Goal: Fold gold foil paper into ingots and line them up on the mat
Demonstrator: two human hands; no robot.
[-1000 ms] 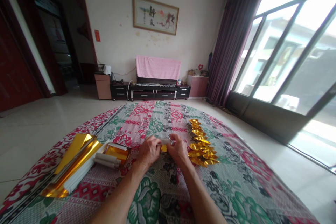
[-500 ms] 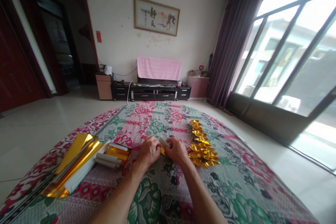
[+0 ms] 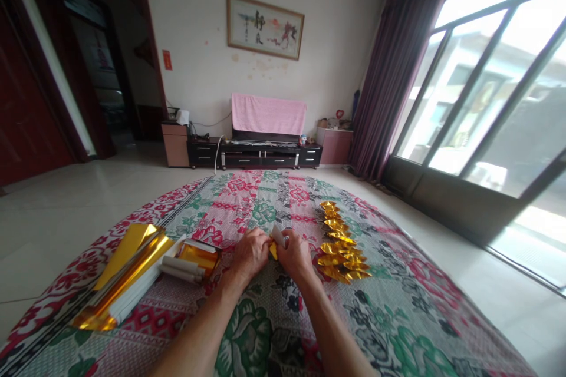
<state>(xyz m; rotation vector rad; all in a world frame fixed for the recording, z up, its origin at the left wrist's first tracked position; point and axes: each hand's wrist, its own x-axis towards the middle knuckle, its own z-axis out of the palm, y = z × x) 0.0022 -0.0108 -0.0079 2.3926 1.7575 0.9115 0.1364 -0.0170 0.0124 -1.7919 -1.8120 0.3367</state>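
Observation:
Between my two hands, over the flowered cloth, is a small piece of gold foil paper (image 3: 273,248) with a pale grey-white side showing. My left hand (image 3: 253,252) pinches its left edge. From the right, my right hand (image 3: 295,254) grips the same piece, with the pale part standing up beside the fingers. Both hands partly hide the paper. To the right lies a column of folded gold paper ingots (image 3: 338,247). On the left are a stack of gold foil sheets (image 3: 128,283) and several white paper rolls (image 3: 181,269) beside a tray of gold paper.
The flowered cloth (image 3: 265,194) covers a rounded surface. Beyond it stands a low black TV cabinet (image 3: 265,159) with a pink towel (image 3: 269,113) draped above. Purple curtains (image 3: 384,70) and large windows are at the right; a dark red door (image 3: 30,88) is at the left.
The pale part of the paper now stands more upright between my fingers, and more gold shows below it. Both hands have shifted only slightly; the ingots and stacks have stayed put.

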